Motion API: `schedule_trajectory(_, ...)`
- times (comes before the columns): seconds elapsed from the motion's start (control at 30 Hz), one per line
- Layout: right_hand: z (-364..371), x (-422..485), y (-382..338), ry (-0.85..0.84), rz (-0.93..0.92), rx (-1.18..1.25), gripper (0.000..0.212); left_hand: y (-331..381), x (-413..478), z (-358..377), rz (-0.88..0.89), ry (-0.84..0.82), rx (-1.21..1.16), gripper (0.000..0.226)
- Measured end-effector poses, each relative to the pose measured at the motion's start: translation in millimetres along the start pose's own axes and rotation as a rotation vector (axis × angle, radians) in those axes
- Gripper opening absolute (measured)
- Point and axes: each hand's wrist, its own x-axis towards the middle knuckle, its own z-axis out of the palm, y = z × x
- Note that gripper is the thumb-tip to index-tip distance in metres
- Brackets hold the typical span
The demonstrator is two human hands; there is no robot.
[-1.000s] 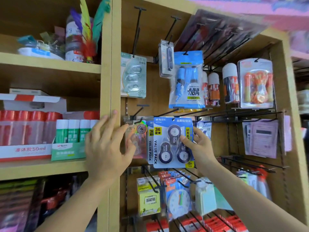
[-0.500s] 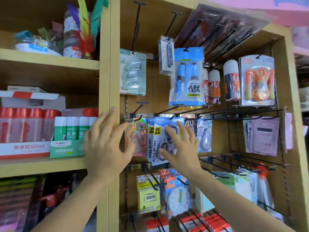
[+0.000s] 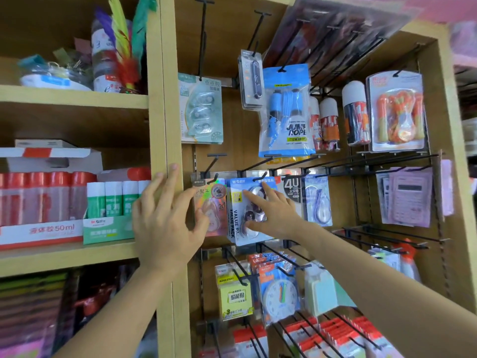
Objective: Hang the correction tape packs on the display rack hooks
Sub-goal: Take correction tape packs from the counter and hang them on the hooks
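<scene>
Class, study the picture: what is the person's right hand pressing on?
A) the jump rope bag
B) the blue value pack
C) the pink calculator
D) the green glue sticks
B: the right hand lies flat on the front of the blue value pack, in the middle row of hooks.

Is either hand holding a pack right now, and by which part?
Neither grips. Right hand presses flat on the blue pack's front; left hand rests open against the post.
</scene>
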Motion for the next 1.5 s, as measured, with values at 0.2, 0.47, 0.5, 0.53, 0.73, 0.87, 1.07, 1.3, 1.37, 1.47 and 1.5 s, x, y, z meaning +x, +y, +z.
schedule_trajectory(0.2, -19, -36, -1, -0.029, -0.061, 0.085, 0.073, 4, 4, -7, -0.047, -0.085, 0.025, 0.052)
schedule_trajectory(0.47, -43, -101, -15, 0.019, -0.166, 0.217, 0.056, 8, -7, -26, -0.034, -0.289, -0.062, 0.058)
schedule_trajectory(0.5, -46, -110, -16, 0.022, -0.162, 0.243, 0.055, 10, -12, -32, -0.023, -0.290, -0.093, 0.054)
schedule_trajectory(0.53, -46, -120, -16, 0.022, -0.164, 0.256, 0.053, 12, -18, -40, -0.007, -0.287, -0.138, 0.047)
schedule_trajectory(0.73, -25, -191, -20, -0.077, -0.176, 0.362, 0.040, 21, -97, -94, 0.017, -0.538, -0.387, 0.033)
schedule_trajectory(0.87, 14, -244, -25, -0.191, -0.158, 0.443, 0.031, 28, -175, -128, -0.117, -0.709, -0.481, 0.031)
schedule_trajectory(1.07, 93, -326, -33, -0.423, -0.054, 0.499, 0.034, 37, -307, -169, -0.431, -1.033, -0.539, 0.030)
schedule_trajectory(1.3, 181, -441, -31, -0.687, 0.170, 0.497, 0.024, 59, -447, -234, -0.766, -1.348, -0.509, 0.021)
schedule_trajectory(1.37, 199, -477, -25, -0.784, 0.263, 0.501, 0.020, 71, -482, -254, -0.829, -1.430, -0.474, 0.015)
schedule_trajectory(1.47, 221, -530, -16, -0.915, 0.399, 0.504, 0.016, 93, -530, -284, -0.948, -1.580, -0.495, 0.017)
schedule_trajectory(1.5, 227, -547, -12, -0.953, 0.439, 0.492, 0.015, 100, -545, -294, -0.990, -1.634, -0.510, 0.017)
